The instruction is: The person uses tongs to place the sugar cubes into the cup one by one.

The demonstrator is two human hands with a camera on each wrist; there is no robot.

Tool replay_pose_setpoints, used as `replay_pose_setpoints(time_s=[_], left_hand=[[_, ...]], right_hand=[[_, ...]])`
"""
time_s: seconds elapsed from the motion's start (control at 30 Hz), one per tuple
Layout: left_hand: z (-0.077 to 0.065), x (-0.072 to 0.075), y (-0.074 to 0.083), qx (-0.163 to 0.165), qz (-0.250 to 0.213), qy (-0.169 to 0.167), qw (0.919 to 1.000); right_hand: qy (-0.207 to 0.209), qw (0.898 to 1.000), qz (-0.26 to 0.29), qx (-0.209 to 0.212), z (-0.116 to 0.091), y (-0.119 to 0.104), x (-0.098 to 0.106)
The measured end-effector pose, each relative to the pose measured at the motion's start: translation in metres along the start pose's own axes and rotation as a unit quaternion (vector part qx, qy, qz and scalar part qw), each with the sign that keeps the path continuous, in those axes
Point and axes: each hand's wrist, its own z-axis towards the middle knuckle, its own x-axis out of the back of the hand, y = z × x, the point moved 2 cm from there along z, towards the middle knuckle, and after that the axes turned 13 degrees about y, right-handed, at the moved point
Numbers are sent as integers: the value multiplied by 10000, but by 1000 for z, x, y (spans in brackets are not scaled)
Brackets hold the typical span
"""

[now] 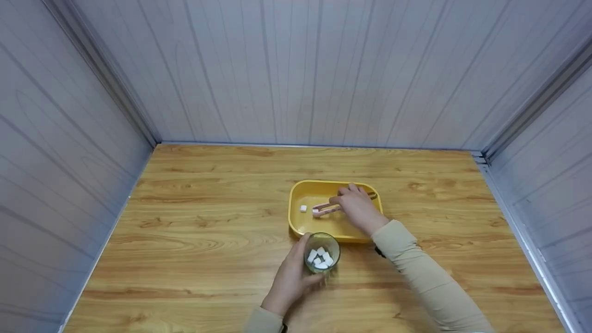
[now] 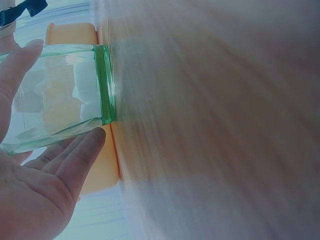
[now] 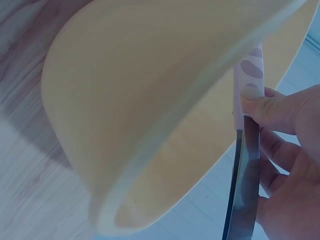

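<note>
My left hand [image 1: 289,276] holds a greenish clear glass [image 2: 55,92] on the table, thumb on one side and fingers on the other. Several white cubes [image 1: 327,258] lie inside it. With my right hand [image 1: 358,208] I pinch a pair of tongs [image 3: 248,75], metal at the back and pale pink with darker spots at the front, over a yellow tray [image 1: 342,230]. A white cube [image 1: 315,211] sits between the tips of the tongs. Just left of it, another white cube [image 1: 303,208] lies on the tray floor.
The glass stands right at the tray's near side. Both are on a wood-grain table [image 1: 208,222], enclosed by pale panelled walls [image 1: 296,74] at the back, left and right. The tray's raised rim curves below my right wrist.
</note>
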Motion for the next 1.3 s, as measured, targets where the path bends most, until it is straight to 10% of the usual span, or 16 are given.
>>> replay_pose_setpoints(time_s=[1.3], left_hand=[[-1,1,0,-135,-20,81,9999]], right_hand=[[692,9970,-100,335,-28,-15,73]])
